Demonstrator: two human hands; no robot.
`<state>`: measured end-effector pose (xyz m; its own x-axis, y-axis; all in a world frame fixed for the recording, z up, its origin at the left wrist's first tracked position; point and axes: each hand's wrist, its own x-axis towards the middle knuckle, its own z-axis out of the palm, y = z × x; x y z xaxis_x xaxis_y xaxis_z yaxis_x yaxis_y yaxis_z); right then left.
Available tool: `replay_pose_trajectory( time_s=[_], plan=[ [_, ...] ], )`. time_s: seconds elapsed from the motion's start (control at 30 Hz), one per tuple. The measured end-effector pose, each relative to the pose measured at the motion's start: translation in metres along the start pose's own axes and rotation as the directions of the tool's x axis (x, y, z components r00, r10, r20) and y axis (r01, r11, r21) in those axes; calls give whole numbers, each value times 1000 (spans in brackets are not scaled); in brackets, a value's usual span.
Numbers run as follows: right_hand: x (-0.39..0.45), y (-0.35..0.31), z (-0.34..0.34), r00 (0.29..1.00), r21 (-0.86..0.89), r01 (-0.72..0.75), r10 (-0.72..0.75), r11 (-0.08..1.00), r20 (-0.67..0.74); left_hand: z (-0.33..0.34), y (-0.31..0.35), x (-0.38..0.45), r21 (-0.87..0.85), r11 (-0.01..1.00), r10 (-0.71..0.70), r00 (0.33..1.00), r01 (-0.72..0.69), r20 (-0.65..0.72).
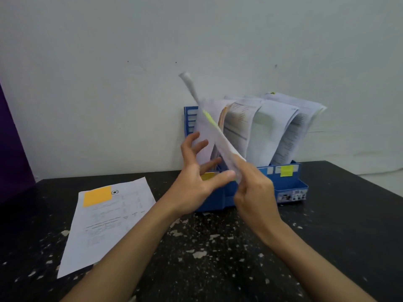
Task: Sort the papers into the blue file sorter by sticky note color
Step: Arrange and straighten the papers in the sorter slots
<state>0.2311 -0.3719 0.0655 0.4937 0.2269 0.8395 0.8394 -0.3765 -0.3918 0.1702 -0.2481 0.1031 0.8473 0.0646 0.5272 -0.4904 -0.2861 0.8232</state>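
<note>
— Which step is this?

— Mid-filing, I'd say. The right hand (254, 192) pinches the lower end of a thin white sheet of paper (214, 127), seen edge-on, blurred, with a yellow-green sticky note on it, raised in front of the blue plastic file sorter (290, 188) at the worktop's back edge.

— And the left hand (196, 182)?

— Fingers spread, gripping nothing, thumb near the sheet.

— What next?

— Probably the slot tagged yellow-green (286, 171); limp paper needs guiding between the curled sheets already standing there. An orange-noted printed page (109, 225) lies flat on the speckled black worktop (218, 247), towards its left edge.
</note>
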Motion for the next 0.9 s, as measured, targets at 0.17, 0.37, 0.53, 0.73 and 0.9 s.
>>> replay_pose_trajectory(
  time_s=[0.17, 0.37, 0.53, 0.73, 0.9],
  plan=[
    [18, 4, -27, 979, 111, -85, 104, 990, -177, 3, 1, 2, 89, 995, -43, 999, 43, 1],
    [28, 14, -47, 938, 259, -255, 304, 932, -169, -3, -13, 8, 182, 979, -95, 995, 94, -1],
    [33, 25, -45, 938, 250, -283, 322, 926, -130, -5, -28, 16, 253, 958, -144, 989, 134, 19],
    [57, 39, -29, 954, 160, -255, 275, 954, -122, -12, -54, 31, 545, 833, -161, 984, 93, 79],
    [78, 51, -7, 971, 50, -219, 223, 974, -84, -15, -85, 45, 722, 685, -223, 971, 92, 88]
  ],
)
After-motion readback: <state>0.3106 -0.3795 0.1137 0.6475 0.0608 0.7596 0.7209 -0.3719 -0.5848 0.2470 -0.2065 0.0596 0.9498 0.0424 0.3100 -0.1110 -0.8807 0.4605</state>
